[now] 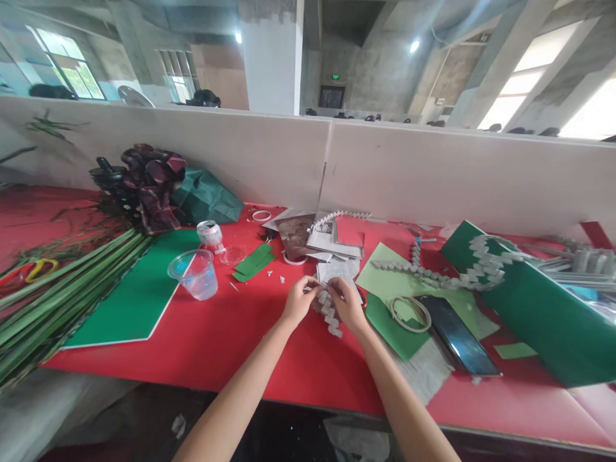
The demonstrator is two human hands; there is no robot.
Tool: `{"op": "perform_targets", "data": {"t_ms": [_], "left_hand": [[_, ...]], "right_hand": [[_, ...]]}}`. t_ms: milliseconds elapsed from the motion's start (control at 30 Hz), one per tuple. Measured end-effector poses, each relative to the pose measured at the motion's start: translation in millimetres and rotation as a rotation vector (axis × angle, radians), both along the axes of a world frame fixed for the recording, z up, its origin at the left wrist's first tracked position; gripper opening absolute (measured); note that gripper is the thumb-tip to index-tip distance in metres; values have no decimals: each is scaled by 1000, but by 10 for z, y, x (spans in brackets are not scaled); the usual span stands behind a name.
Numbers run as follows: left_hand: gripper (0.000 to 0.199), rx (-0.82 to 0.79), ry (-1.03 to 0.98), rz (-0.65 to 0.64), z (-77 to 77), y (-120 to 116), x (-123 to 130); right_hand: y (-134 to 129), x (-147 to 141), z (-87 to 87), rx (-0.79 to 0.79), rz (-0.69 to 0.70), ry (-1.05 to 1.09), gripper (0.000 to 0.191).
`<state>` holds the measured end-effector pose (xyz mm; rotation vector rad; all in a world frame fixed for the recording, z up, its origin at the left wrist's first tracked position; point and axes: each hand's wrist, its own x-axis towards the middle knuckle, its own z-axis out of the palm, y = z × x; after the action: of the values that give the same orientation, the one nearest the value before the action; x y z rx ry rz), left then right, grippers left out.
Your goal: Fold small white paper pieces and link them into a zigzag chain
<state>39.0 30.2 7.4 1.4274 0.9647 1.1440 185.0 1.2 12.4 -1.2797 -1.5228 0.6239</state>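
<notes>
Both of my hands meet over the middle of the red table. My left hand pinches the upper left end of a short zigzag chain of folded paper. On the other side, my right hand pinches the same end of that chain. The chain's lower part hangs down between the hands toward the table. Printed paper sheets lie just behind the hands. A longer folded paper chain runs over light green paper to the right.
A plastic cup, a can and long green leaves are on the left. To the right lie a tape roll, a phone and a green board. A white partition stands behind the red table.
</notes>
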Motion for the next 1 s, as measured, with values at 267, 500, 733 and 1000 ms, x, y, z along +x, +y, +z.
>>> {"op": "perform_targets", "data": {"t_ms": [267,500,733,1000], "left_hand": [[26,-222,-176,-63,72,-22,-15],[25,-268,-215,-119,119,-50,-14],[26,-275,-224,-160,113,-47,-26],[29,-239,-217,-109,99,-74,1]], "right_hand": [[-38,-27,47,-32,77,137,20],[-61,-35,95,52,51,49,20],[-77,-43,125,81,25,5,20],[-100,-40,120,75,-34,-36,19]]}}
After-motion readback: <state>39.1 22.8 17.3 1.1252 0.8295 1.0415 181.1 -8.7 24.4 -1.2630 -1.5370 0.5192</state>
